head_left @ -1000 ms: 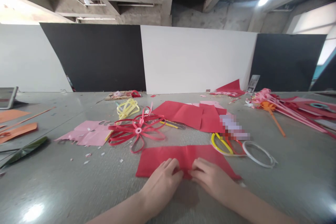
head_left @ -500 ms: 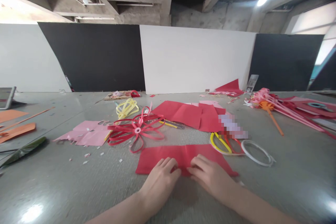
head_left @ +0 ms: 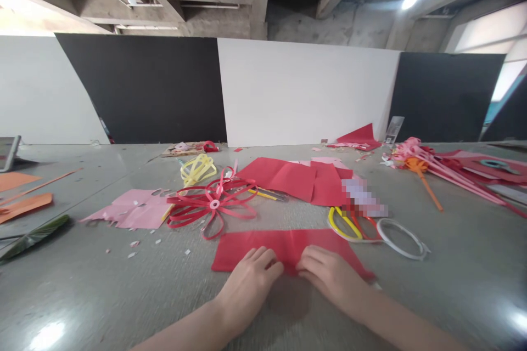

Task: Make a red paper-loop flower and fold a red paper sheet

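A red sheet of paper [head_left: 284, 238], folded into a wide strip, lies flat on the grey table in front of me. My left hand [head_left: 253, 279] is closed at its near edge, left of the middle, with thumb and fingers curled onto the paper. Just to the right, my right hand [head_left: 329, 274] pinches the same edge, its fingertips partly hidden. A small gap separates the two hands. Beyond the sheet stands a flower-like form of looped red strips [head_left: 214, 204] with a pale round centre.
More red sheets [head_left: 284, 178] lie behind, beside a yellow tool [head_left: 263, 193]. White loops [head_left: 403, 238] and a yellow loop [head_left: 345, 224] sit to the right. Pink paper [head_left: 132, 208], scraps and a green leaf [head_left: 35, 238] are left. Pink and orange strips [head_left: 424, 175] lie far right.
The hands stay at the paper's near edge, with the right fingers slightly shifted. The view has moved a little; the other things lie as before.
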`<state>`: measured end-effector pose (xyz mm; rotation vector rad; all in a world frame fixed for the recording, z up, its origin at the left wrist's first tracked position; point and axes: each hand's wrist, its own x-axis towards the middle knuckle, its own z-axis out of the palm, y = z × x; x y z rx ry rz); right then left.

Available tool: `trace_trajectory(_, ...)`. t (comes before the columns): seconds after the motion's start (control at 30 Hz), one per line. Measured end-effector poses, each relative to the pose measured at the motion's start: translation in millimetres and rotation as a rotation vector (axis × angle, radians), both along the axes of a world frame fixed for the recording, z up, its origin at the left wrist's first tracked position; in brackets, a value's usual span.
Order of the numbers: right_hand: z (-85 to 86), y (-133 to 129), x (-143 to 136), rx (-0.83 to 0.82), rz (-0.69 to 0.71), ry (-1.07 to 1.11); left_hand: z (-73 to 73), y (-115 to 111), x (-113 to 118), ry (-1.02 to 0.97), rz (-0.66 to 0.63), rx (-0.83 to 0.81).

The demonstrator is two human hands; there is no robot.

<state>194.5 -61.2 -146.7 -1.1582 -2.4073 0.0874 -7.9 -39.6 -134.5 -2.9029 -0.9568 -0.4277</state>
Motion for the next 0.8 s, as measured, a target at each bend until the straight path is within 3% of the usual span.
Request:
trace_trajectory(0.23, -1.6, 2.5, 1.9, 0.070, -0.015, -0.026, -6.9, 3.4, 0.5, -0.017, 0.019, 0.021)
trace_trajectory(0.53, -0.7, 3.1, 3.4, 0.017, 0.028, -0.031, 1.5, 0.8, -1.0, 0.048, -0.024, 0.002)
trace_trajectory(0.8, -4.2, 3.5, 2.3, 0.146, -0.008, -0.084, -6.3, 0.9, 0.2, 0.051, 0.038, 0.065)
